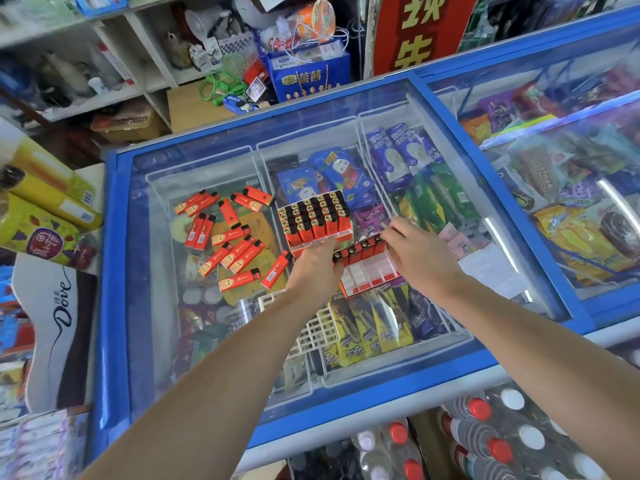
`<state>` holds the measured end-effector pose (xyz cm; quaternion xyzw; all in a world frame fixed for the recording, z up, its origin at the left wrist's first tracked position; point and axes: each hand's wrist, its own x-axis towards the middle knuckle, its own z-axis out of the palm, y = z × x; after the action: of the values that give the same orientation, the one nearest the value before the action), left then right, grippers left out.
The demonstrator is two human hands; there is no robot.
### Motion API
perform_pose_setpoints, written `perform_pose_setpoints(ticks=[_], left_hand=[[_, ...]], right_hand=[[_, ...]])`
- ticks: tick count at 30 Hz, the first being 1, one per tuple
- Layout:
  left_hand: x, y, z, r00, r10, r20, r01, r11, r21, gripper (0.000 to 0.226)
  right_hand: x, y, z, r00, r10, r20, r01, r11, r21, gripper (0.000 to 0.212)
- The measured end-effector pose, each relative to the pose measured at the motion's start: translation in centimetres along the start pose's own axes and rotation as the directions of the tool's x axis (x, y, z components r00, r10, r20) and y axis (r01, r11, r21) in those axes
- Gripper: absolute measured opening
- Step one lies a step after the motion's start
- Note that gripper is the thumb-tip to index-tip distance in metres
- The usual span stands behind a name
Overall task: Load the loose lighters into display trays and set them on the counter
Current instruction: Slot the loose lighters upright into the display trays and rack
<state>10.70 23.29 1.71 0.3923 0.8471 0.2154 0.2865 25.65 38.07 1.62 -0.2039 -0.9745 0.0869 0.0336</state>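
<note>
**Seating the first row in the second tray**

Nearest on the glass freezer lid [346, 126], which serves here as the bench, lie empty white grid inserts [317, 332], just behind the forearms. Beyond them sits the part-filled tray [369, 271]: one row of lighters stands along its far edge and the nearer cells are bare. To do this step well, each lighter should go in upright, black cap up, pushed down until it sits level with its neighbours, with the tray braced so it does not slide on the smooth glass.

On its near-left corner rests the left hand [317, 265], fingers curled over that end of the row, apparently steadying the tray; whether it grips a lighter underneath cannot be told. At the far-right end of the row, the right hand [420, 252] has its fingertips [388, 233] drawn together, pinching or pressing the end lighter [377, 241].

Left of both hands, the loose lighters [228, 237] lie scattered flat, well over a dozen still to load. Just beyond the left hand stands the full tray [317, 220], packed tight.
</note>
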Motion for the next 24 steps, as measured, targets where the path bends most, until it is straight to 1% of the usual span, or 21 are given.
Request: perform_pose_setpoints(ticks=[2,4,7,10,12,16,18,20,24], left_hand=[[-0.2,-0.1,-0.3,1.000,-0.001,0.000,0.001,1.000,-0.010,0.018],[-0.5,-0.5,-0.8,1.000,0.010,-0.018,-0.011,1.000,-0.006,0.008],[-1.0,-1.7,-2.1,0.999,0.008,-0.046,-0.009,1.000,-0.028,0.004],[-1.7,-3.6,-4.1,0.994,-0.037,-0.105,0.030,0.997,-0.071,0.007],[-2.0,-5.2,-5.6,0.984,-0.074,-0.162,0.063,0.996,-0.068,0.005],[-2.3,-8.7,-9.0,0.960,-0.172,-0.220,0.168,0.985,-0.036,0.007],[-2.3,-10.6,-10.7,0.947,-0.213,-0.239,0.212,0.977,-0.031,0.010],[-2.1,-12.4,-12.3,0.936,-0.248,-0.251,0.251,0.968,-0.018,0.014],[-0.9,-15.9,-15.0,0.921,-0.304,-0.243,0.311,0.950,-0.009,0.025]], right_hand=[[0.1,-0.2,-0.1,0.999,0.001,-0.033,-0.001,1.000,0.013,0.011],[0.0,-0.5,-0.2,0.998,0.025,-0.065,-0.023,0.999,0.032,0.015],[0.0,-1.1,0.0,0.992,0.080,-0.097,-0.075,0.996,0.050,0.019],[0.6,-2.3,-0.1,0.976,0.128,-0.176,-0.117,0.991,0.069,0.019],[1.7,-3.8,-0.6,0.960,0.171,-0.220,-0.146,0.981,0.128,0.017],[5.2,-8.2,-2.0,0.938,0.196,-0.286,-0.134,0.966,0.222,0.018],[7.3,-10.7,-2.4,0.939,0.200,-0.281,-0.125,0.956,0.265,0.021],[9.5,-13.3,-2.4,0.952,0.193,-0.237,-0.109,0.939,0.326,0.026],[14.0,-17.4,-2.0,0.976,0.106,-0.188,-0.032,0.932,0.360,0.033]])
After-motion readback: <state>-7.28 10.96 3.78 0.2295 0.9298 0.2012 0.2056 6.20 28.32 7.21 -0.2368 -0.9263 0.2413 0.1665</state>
